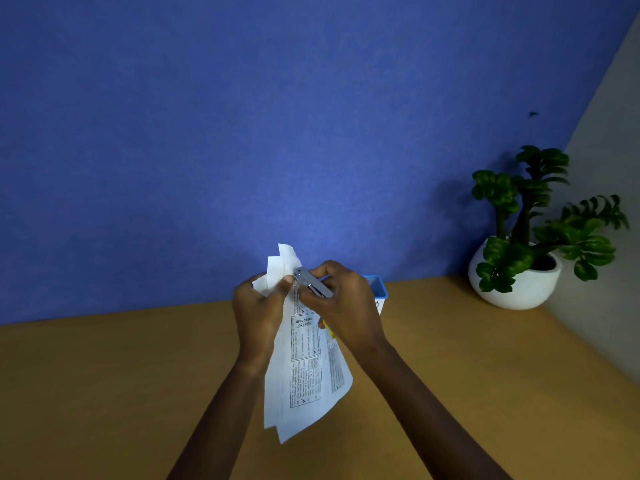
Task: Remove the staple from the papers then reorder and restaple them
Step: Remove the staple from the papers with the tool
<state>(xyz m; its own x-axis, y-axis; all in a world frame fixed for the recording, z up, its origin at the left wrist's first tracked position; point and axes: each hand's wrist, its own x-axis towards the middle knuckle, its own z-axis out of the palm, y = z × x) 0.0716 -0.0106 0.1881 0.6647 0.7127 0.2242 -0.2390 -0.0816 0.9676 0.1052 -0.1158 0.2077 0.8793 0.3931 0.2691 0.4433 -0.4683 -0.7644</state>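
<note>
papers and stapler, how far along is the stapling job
Done: cannot tell whether the old staple is out. In hand: the left hand pinches the papers near their top corner, held above the desk, while the right hand has a metal stapler at that corner. Left: possibly reordering and restapling.

blue box [379,289] mostly hidden, staple unseen

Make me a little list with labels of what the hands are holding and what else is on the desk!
left hand: pinches the top of the papers, held up off the desk
right hand: holds a metal stapler against the papers' top edge
blue and white container: on the desk behind the right hand
potted plant: white pot, far right
desk: brown wood
wall: blue
</note>
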